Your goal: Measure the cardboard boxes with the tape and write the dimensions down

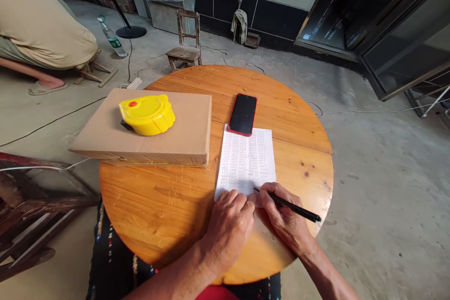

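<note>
A white sheet of paper (242, 159) with rows of small handwritten marks lies on the round wooden table. My left hand (232, 218) rests on its lower left edge with the fingers curled together, holding it down; the fingertips are hidden beneath. In my right hand (281, 211) is a black pen (295, 207), pinched between thumb and fingers. The pen's tip is at the paper near the lower rows, and its back end slants down to the right. A phone (242, 114) in a red case, screen dark, overlaps the paper's top edge.
To the left, a cardboard box (183, 124) on the round table (295, 117) carries a yellow tape-measure-shaped case (147, 113). Beyond stand a small wooden chair (186, 47) and a water bottle (112, 37). A person's foot (49, 82) shows at far left. Cables cross the floor.
</note>
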The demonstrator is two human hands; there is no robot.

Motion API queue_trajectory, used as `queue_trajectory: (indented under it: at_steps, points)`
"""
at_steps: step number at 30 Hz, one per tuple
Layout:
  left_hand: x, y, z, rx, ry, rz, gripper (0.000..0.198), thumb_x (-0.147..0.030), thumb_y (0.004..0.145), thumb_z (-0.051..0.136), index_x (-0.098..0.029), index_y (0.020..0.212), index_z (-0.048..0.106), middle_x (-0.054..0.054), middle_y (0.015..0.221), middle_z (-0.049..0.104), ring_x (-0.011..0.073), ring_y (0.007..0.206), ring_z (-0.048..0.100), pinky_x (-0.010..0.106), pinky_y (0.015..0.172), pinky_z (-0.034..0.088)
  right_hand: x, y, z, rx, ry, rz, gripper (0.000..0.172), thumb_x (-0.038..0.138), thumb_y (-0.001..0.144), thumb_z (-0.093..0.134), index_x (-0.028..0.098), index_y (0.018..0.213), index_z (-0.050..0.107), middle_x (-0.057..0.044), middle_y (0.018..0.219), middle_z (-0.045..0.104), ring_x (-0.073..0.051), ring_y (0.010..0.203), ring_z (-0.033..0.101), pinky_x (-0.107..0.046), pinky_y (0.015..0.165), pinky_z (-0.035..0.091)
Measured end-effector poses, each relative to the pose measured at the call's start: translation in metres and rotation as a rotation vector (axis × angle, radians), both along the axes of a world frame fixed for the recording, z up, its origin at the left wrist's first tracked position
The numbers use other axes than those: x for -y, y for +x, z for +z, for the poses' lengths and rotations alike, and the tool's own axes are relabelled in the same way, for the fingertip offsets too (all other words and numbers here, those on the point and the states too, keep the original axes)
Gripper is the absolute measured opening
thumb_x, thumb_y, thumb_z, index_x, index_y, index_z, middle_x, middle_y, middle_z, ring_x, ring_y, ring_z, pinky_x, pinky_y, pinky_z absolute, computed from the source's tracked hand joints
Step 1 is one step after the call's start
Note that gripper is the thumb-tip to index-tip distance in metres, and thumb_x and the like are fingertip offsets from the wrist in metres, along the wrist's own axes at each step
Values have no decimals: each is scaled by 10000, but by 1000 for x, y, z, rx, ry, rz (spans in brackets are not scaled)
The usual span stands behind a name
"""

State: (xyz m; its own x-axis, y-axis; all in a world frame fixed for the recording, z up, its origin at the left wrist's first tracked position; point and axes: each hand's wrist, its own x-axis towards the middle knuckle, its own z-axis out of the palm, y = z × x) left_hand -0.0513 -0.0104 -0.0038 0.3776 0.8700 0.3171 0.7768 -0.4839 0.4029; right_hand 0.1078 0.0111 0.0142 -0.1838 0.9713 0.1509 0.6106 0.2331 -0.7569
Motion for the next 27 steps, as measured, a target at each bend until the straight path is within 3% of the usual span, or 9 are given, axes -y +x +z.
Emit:
queue_trajectory:
  at_steps: [9,20,27]
  points:
    - [0,0,0,25,24,8,194,-24,815,555,-187,715,587,8,686,568,208,691,536,353,622,410,0,1,-1,-11,26,30,148,216,947,491,198,831,582,14,694,624,-115,593,569,-215,598,458]
    - [-1,-1,0,11,-15,-14,143,-68,860,551,-173,873,647,18,714,596,228,714,552,378,648,437,1,4,-4,-81,-3,-53,124,224,933,522,199,849,609,22,719,623,-106,619,563,-194,591,448]
    - [-1,-1,-1,14,-14,-21,149,-72,862,548,-164,909,656,19,716,592,229,714,548,382,641,433,1,3,-4,-53,22,-34,125,197,926,518,194,832,599,25,696,612,-103,592,550,-197,578,441]
